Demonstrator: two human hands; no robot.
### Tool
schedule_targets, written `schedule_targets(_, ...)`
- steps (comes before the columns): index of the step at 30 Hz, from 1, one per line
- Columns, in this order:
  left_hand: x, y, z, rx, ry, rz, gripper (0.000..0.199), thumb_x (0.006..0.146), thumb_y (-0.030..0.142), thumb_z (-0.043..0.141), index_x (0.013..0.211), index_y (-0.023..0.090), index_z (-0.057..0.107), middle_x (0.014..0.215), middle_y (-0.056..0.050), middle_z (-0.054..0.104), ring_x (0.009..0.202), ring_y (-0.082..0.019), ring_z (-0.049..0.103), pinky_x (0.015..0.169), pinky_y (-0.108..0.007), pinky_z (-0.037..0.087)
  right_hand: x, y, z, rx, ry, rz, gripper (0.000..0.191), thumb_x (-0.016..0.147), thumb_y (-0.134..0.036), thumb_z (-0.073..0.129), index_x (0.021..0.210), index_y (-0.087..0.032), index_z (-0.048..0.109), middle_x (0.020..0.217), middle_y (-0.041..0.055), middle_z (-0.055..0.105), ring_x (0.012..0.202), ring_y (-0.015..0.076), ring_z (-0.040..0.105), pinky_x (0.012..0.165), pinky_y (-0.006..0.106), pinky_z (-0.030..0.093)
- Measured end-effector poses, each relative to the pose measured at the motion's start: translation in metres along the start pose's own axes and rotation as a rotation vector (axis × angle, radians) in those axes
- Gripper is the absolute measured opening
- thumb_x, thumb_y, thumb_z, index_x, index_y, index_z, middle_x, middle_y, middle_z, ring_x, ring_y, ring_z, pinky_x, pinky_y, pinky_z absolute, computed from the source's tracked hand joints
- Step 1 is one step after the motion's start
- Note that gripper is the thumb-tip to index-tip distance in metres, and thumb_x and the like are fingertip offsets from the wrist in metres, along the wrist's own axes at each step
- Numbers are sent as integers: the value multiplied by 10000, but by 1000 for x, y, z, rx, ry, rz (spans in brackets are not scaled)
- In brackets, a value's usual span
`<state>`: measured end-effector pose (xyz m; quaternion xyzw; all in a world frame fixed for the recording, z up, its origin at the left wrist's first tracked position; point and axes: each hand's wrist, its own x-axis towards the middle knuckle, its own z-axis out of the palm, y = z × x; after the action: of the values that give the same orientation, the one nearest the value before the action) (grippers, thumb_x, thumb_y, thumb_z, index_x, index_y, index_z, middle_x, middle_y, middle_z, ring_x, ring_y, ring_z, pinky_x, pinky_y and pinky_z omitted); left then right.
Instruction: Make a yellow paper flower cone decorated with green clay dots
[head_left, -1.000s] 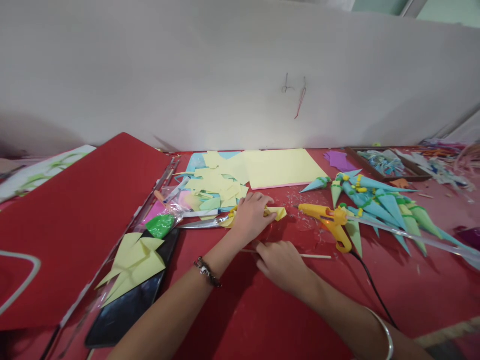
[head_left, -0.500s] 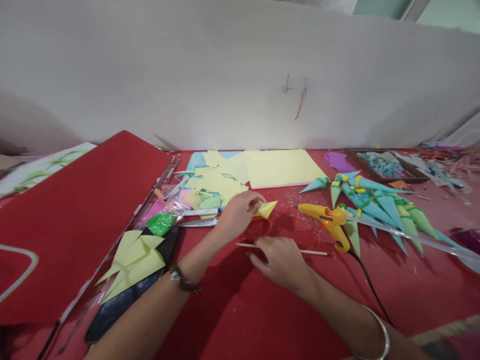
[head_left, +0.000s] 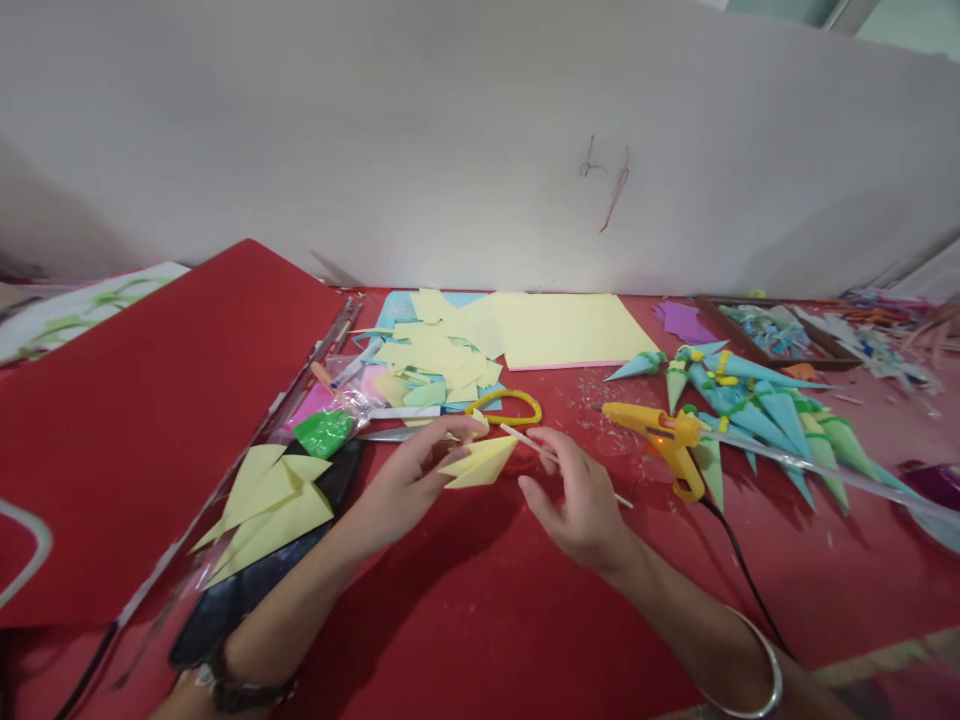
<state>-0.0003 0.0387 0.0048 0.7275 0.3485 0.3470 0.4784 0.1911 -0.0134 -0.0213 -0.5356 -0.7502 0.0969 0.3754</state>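
Observation:
Between the fingers of my left hand [head_left: 405, 480] is a folded piece of yellow paper [head_left: 482, 462], its pointed end turned to the right. My right hand [head_left: 577, 495] holds a thin pale stick [head_left: 517, 434], which slants from near the paper down past the fingers to the right. The two hands are apart, with the paper and the stick's tip close together between them. Just behind them lie scissors with yellow and red handles [head_left: 525, 400]. A yellow glue gun [head_left: 660, 435] rests to the right of my right hand.
Yellow paper scraps [head_left: 442, 350] and a yellow sheet [head_left: 574, 330] lie at the back. Blue and green paper cones [head_left: 750, 405] are heaped at the right. Cut yellow pieces [head_left: 274, 505] sit on a dark object at the left, beside a red board [head_left: 172, 400]. A black cord [head_left: 739, 570] trails forward.
My left hand has moved down and left with the yellow paper, uncovering the yellow scissor handle. My right hand has lifted the stick, which is now tilted.

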Motion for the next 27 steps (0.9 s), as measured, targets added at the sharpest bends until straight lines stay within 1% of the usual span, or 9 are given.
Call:
schedule_targets(4,-1,-2,4,24,-5,-6,198,815,182,472,1000,191,541,1009,-63,591,917,-162,561,767,-290,478,0,-3,-1,36,-54,55,437,819,-334,431,1198,-141,332,895,81,609,723,165,593,641,274,481)
schedule_targets(6,-2,-2,5,56,-19,-7,191,808,182,485,984,190,558,983,-57,596,884,-154,564,752,-283,479,0,-4,-2,25,-65,47,429,825,-337,430,1196,-136,347,871,76,608,714,161,592,630,266,477)
schedule_targets(8,-3,-2,5,71,-40,-13,181,807,182,489,972,185,564,916,-43,603,810,-138,570,710,-263,480,0,-3,-2,-18,-83,-27,335,844,-328,416,1128,-150,426,841,66,606,713,157,587,620,253,465)
schedule_targets(10,-4,-2,6,85,-66,-1,166,803,171,495,949,185,571,892,-31,606,804,-132,568,706,-250,470,0,-2,-1,-74,-94,-138,249,867,-315,389,1024,-159,503,789,53,599,689,150,576,595,239,447)
schedule_targets(13,-4,-2,7,119,-79,22,143,798,146,494,902,189,583,908,-19,616,856,-135,564,759,-253,448,-1,0,2,-109,-50,-272,240,888,-299,359,900,-158,553,683,29,572,602,131,542,530,218,406)
schedule_targets(17,-4,0,7,146,-84,39,113,800,127,480,830,181,575,869,-9,615,814,-123,566,744,-234,447,0,-1,3,-83,32,-361,235,903,-252,350,843,-153,555,634,17,559,544,112,506,495,205,369)
schedule_targets(20,-4,2,6,221,-78,102,155,822,134,450,907,195,564,907,-19,593,889,-139,542,813,-268,428,1,-3,2,-70,49,-365,248,911,-222,324,826,-152,546,628,18,556,537,108,496,501,201,366)
schedule_targets(24,-7,3,4,379,-38,204,241,800,213,518,1040,218,538,1051,-55,500,1073,-188,433,940,-340,342,1,-3,0,-59,-33,-331,285,919,-248,288,817,-156,537,641,21,554,553,114,497,501,209,356)
schedule_targets(27,-9,1,5,409,-124,226,292,766,268,585,1048,219,524,1044,-50,528,1026,-188,465,899,-321,367,0,-2,1,-51,-93,-320,300,923,-264,268,820,-163,531,650,19,551,569,114,498,505,210,349)
